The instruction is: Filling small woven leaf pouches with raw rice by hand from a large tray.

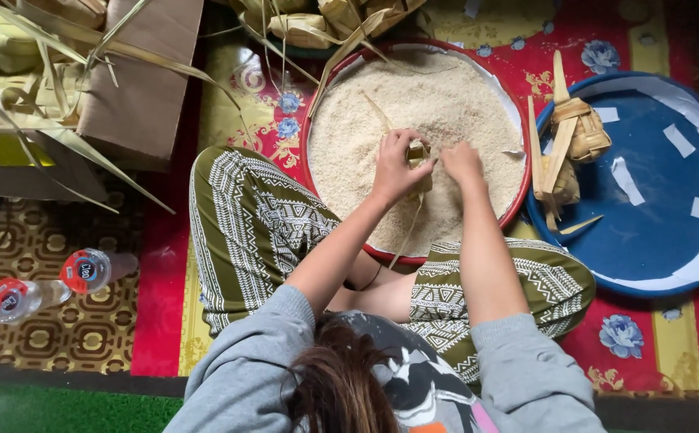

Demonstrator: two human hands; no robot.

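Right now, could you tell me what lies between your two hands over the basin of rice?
A small woven leaf pouch, held by the left hand, right hand alongside; head view.

Floor covering: a red mat [654, 353] with yellow bands and blue flower motifs, laid across the centre and 3 o'clock side. At 8 o'clock, a brown patterned carpet [45, 240]. Along 6 o'clock, a green strip of flooring [61, 410]. Lighting is even and soft, without hard shadows.
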